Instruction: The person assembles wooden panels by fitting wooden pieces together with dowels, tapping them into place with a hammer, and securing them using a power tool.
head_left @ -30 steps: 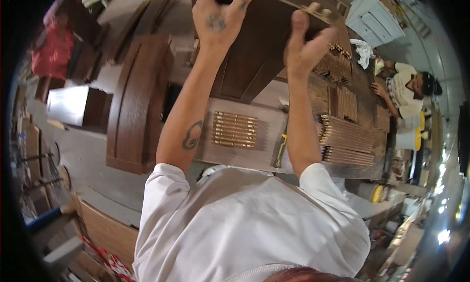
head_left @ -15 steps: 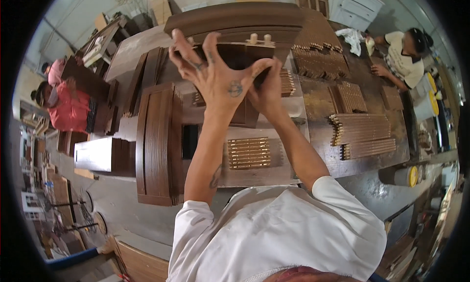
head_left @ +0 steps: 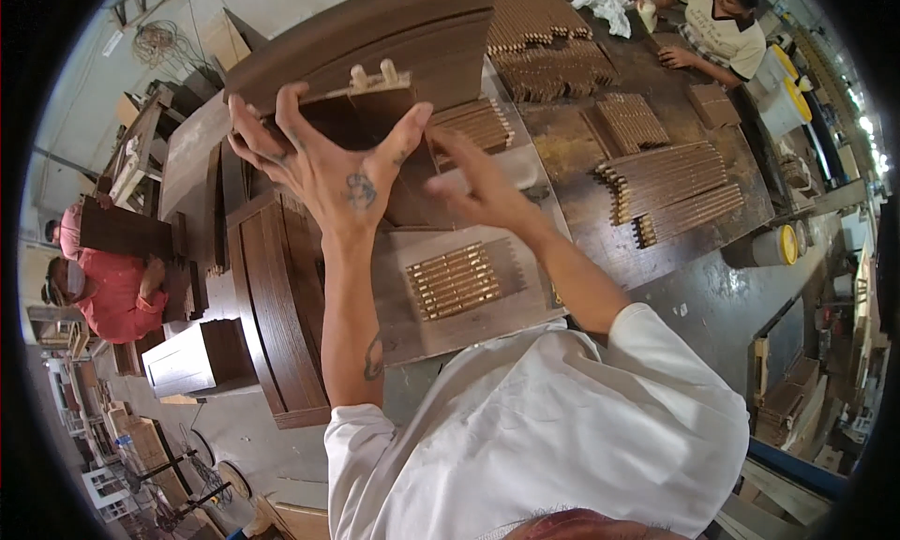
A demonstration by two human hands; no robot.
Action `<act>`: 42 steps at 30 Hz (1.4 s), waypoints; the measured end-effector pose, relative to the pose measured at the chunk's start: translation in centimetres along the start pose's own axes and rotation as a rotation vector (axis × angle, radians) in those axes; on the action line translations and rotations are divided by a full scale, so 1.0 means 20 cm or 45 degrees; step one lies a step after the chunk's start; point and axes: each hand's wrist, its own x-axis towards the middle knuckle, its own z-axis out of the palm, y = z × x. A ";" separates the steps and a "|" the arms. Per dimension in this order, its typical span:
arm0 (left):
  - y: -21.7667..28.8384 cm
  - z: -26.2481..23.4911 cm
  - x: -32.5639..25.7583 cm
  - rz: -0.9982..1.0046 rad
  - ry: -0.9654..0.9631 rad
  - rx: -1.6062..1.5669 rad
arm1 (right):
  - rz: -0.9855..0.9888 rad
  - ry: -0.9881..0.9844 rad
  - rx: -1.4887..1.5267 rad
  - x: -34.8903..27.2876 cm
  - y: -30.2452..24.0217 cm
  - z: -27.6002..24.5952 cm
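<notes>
My left hand (head_left: 347, 179) spans a dark brown wooden board (head_left: 361, 118), its thumb at the right edge and its fingers over the left. Two pale wooden dowels (head_left: 373, 73) stick up from the board's far end. My right hand (head_left: 483, 188) is apart from it, fingers spread, holding nothing above the table to the right. Behind the board rises a large dark brown panel (head_left: 375, 38) with a curved top. A stack of brown slats (head_left: 455, 282) with pale ends lies on the table nearer to me. My left hand's palm side is hidden.
Long dark panels (head_left: 281, 306) lie at the left, beside a box-shaped piece (head_left: 183, 362). More slat stacks (head_left: 670, 188) cover the right-hand table. A person in a cream shirt (head_left: 717, 29) works at the far right. Another in a red top (head_left: 122, 292) stands at the left.
My right hand has come away from the board's right edge and moved back toward me. My left hand stays at the board. The whole view has turned and shifted.
</notes>
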 end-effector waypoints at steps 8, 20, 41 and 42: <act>-0.02 0.00 -0.02 0.014 0.067 -0.090 | 1.033 -0.303 -1.099 -0.93 0.78 -0.14; -0.03 -0.04 -0.05 0.073 0.046 -0.081 | 0.720 -0.227 -0.020 0.07 -0.17 -0.50; -0.02 -0.05 -0.05 0.037 0.056 -0.052 | -0.237 -0.207 -0.836 0.65 -1.02 -0.63; -0.02 -0.07 -0.05 0.022 0.056 -0.071 | -0.020 -0.275 -0.829 0.66 -1.02 -0.63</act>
